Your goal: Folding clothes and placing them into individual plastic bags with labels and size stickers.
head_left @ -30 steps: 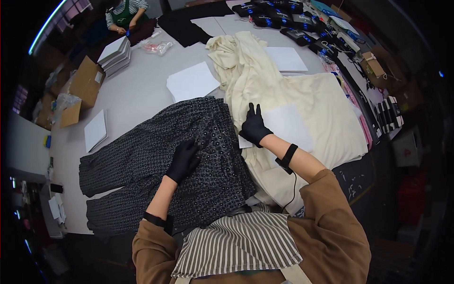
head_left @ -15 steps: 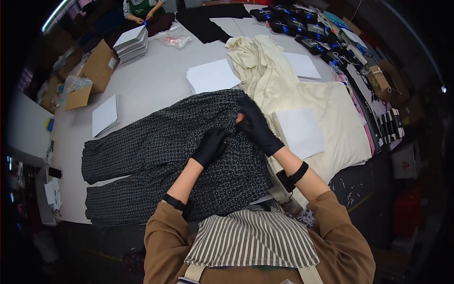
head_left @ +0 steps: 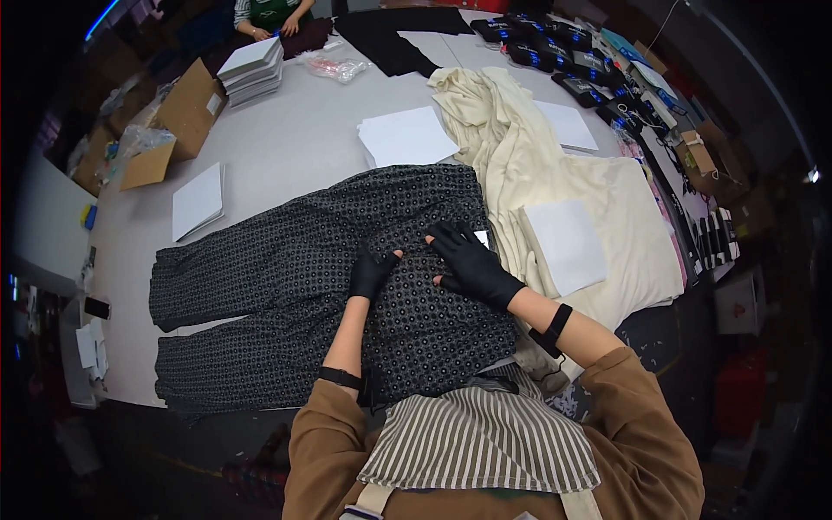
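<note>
A: Where are the patterned trousers (head_left: 251,286) lying in front of you?

B: They are covering the near part of your pale table (head_left: 286,143), their legs pointing to your left and their upper end meeting the cream cloth (head_left: 637,204) on your right.

A: How are your hands resting?

B: Your right hand (head_left: 472,267) is lying released on the trousers, palm down, its fingers spreading toward the upper end. Your left hand (head_left: 371,272) is resting on them just beside it, thumb pointing right; you can't tell from this view whether its fingers are pinching fabric.

A: What else is your table carrying?

B: A white sheet (head_left: 568,247) is lying on the cream cloth. Farther off, a tall paper stack (head_left: 251,74) is standing near a clear plastic bag (head_left: 338,68), with an open cardboard box (head_left: 192,108) sitting toward your left. Dark packages (head_left: 537,50) are crowding the far right.

A: And the room around you?

B: Across the table, a co-worker (head_left: 279,12) in a green apron is handling dark red fabric (head_left: 299,39). Past your right elbow, white scraps are littering the dark floor.
</note>
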Tool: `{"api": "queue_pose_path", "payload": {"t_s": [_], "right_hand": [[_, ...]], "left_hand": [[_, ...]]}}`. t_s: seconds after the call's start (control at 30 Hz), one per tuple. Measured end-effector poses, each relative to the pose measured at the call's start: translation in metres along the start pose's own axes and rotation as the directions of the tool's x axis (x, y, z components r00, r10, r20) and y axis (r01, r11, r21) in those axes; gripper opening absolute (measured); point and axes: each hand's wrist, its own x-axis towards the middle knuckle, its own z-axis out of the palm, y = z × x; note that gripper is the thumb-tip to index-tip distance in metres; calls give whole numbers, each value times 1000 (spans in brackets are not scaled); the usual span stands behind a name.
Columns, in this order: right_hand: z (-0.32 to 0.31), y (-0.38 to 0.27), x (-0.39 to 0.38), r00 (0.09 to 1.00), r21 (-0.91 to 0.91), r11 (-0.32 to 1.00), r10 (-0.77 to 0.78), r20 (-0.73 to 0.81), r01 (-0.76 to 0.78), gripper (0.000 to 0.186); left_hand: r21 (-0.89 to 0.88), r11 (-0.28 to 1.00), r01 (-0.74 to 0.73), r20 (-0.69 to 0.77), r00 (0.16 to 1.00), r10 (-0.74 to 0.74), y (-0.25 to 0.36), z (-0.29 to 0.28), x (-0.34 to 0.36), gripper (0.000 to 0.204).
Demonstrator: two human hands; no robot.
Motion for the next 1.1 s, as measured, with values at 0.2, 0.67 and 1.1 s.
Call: {"api": "queue_pose_path", "payload": {"t_s": [0.2,0.67,1.1], "right_hand": [[3,20,-13,982,74,990,128,-136,-119,69],[-23,160,-187,625,844,492,733,-270,-212,61],[2,292,-269,745,406,809,568,-349,-426,53]], "left_hand": [[-546,817,-187,-9,976,217,39,47,18,75],[429,588,-686,25,660,751,288,298,-39,48],[669,575,-471,23,786,618,256,385,-24,41]]}}
